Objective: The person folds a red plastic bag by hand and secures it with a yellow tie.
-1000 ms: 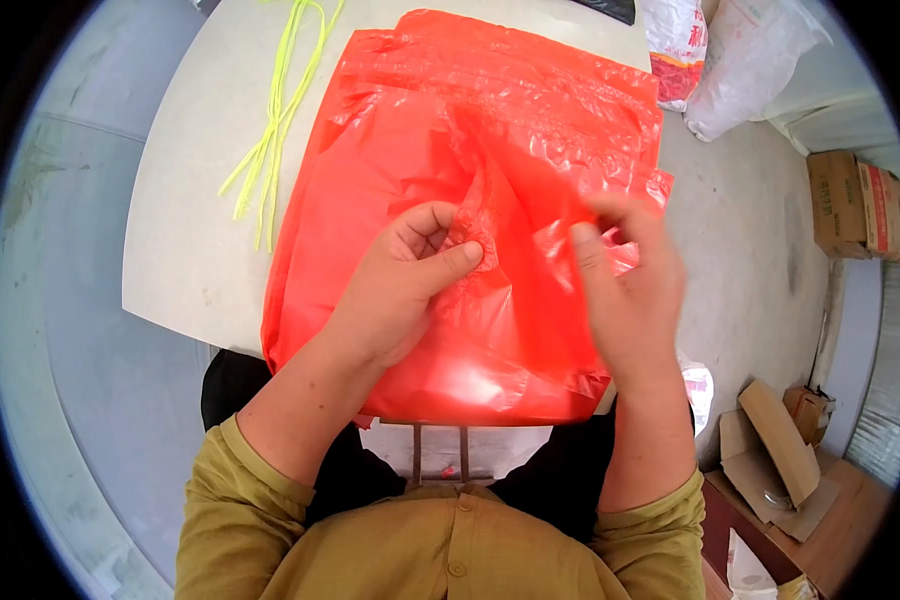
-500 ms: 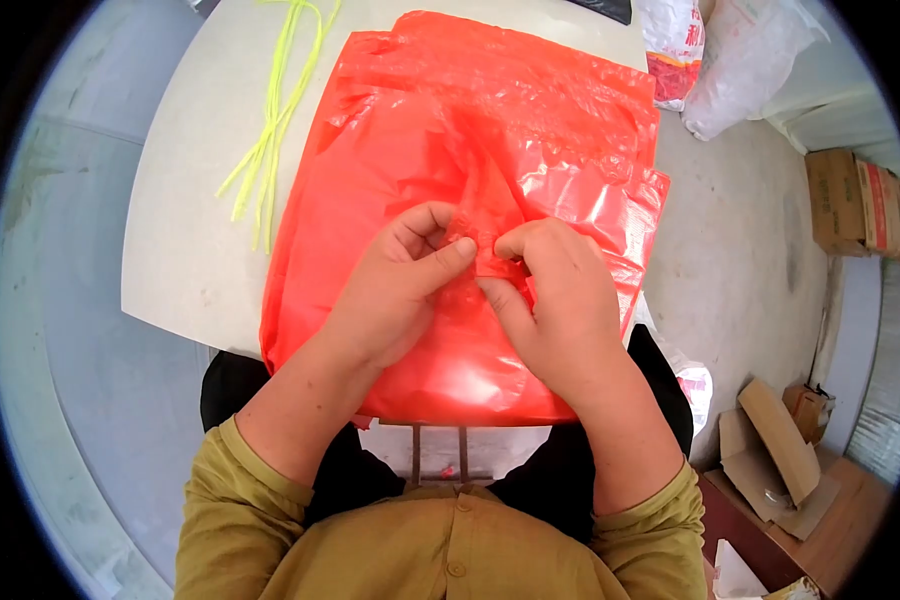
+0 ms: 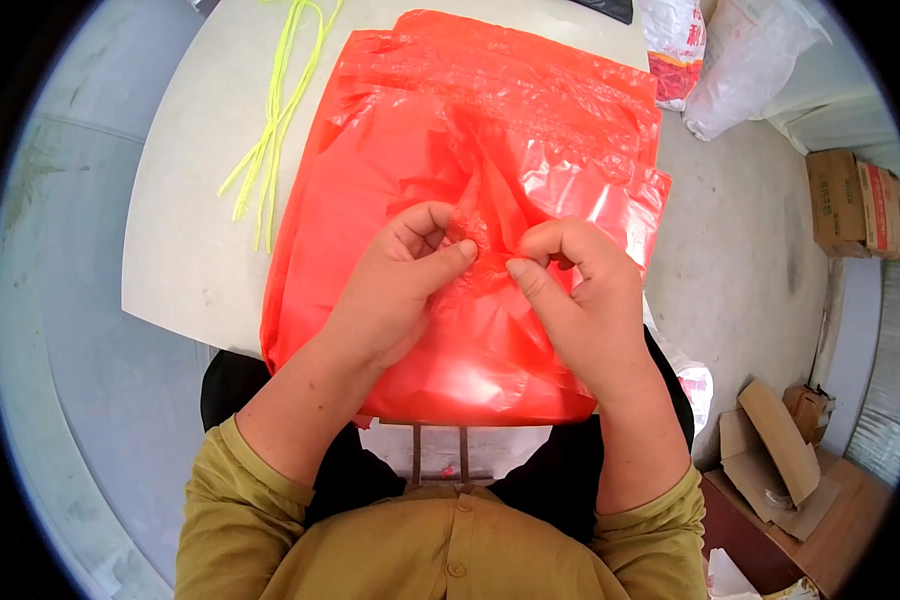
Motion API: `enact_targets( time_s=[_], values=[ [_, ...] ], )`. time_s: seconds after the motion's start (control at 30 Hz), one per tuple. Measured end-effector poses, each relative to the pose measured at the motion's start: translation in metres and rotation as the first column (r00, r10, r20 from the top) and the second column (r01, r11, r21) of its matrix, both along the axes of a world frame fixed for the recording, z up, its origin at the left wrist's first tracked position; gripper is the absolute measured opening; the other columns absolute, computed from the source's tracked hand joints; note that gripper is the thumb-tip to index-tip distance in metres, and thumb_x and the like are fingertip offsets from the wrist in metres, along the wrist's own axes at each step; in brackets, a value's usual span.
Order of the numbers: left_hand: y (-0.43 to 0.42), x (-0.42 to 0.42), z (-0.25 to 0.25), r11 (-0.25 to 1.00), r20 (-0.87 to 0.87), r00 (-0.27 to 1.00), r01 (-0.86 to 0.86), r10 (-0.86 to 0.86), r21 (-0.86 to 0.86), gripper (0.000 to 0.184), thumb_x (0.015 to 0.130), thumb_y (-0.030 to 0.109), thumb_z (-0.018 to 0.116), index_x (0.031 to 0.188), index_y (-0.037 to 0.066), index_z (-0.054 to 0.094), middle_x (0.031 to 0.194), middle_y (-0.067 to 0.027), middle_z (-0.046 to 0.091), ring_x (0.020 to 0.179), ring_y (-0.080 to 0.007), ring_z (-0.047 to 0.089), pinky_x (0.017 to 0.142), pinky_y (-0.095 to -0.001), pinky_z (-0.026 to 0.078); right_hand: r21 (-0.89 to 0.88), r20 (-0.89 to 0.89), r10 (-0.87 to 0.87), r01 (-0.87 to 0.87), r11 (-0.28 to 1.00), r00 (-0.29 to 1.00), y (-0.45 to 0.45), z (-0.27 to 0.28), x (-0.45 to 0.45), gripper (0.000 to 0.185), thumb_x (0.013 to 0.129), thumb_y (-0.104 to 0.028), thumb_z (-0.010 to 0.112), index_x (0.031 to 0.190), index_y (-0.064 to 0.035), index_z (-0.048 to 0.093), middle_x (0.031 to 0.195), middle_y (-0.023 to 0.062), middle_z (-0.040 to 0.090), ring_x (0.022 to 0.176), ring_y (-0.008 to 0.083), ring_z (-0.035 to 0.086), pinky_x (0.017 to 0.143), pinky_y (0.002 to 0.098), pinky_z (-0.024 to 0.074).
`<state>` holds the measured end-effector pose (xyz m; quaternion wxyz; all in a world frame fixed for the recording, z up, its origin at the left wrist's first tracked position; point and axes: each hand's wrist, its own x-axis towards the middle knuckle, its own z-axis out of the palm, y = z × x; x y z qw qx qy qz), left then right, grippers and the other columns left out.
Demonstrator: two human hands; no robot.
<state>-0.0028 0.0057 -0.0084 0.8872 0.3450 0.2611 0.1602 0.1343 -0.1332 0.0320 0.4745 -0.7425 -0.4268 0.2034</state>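
Spread in a flat, overlapping stack over the pale, round-edged desk (image 3: 200, 180): glossy, thin-film red plastic bags (image 3: 480, 180), reaching to the near edge. Pinching a crumpled gather at the middle of the bags with the left hand (image 3: 395, 270), thumb closed against bent forefinger. Gripping film likewise with the right hand (image 3: 595, 290), fingers drawn narrow, just right of that gather. Hard to tell the number of layers between the fingers. Probably very light, soft and limp, slippery on the shiny faces, liable to stretch or tear under a hard pull. Best held, seemingly, at the bunched folds rather than on the smooth film. Left of the bags, thin neon-yellow strings (image 3: 270, 130); well to the right, brown cardboard boxes (image 3: 838, 205).
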Motion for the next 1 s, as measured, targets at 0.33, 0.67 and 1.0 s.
enact_targets(
  time_s=[0.33, 0.67, 1.0],
  values=[
    [0.001, 0.0, 0.0, 1.0, 0.007, 1.0, 0.013, -0.013, 0.022, 0.02, 0.097, -0.002, 0.067, 0.115, 0.007, 0.066, 0.108, -0.0014, 0.07, 0.098, -0.01, 0.066, 0.09, -0.0259, 0.055, 0.363, 0.527, -0.346, 0.162, 0.918, 0.776, -0.01, 0.01, 0.033, 0.021, 0.084, -0.014, 0.08, 0.099, -0.0039, 0.069, 0.099, 0.0087, 0.07, 0.091, 0.0298, 0.065, 0.081, 0.0407, 0.0504],
    [0.002, -0.002, 0.001, 0.999, 0.025, 0.999, 0.021, -0.022, 0.031, 0.021, 0.098, 0.001, 0.068, 0.119, 0.007, 0.065, 0.11, -0.0024, 0.07, 0.099, -0.0102, 0.066, 0.09, -0.0261, 0.055, -0.037, 0.355, 0.072, -0.062, 0.997, 0.932, 0.007, -0.009, -0.01, 0.022, 0.083, -0.015, 0.079, 0.097, -0.0064, 0.064, 0.093, 0.0105, 0.065, 0.091, 0.0326, 0.064, 0.078, 0.0449, 0.0492],
    [0.002, -0.004, -0.001, 1.0, 0.006, 1.0, 0.019, -0.019, -0.003, 0.022, 0.095, -0.003, 0.068, 0.116, 0.006, 0.066, 0.111, -0.0027, 0.069, 0.101, -0.0098, 0.065, 0.092, -0.0253, 0.054, 0.003, 0.14, 0.005, -0.006, 1.0, 0.99, 0.0, -0.005, -0.002, 0.012, 0.093, -0.012, 0.07, 0.101, -0.0028, 0.069, 0.094, 0.0163, 0.07, 0.087, 0.034, 0.068, 0.079, 0.0432, 0.0534]
  ],
)
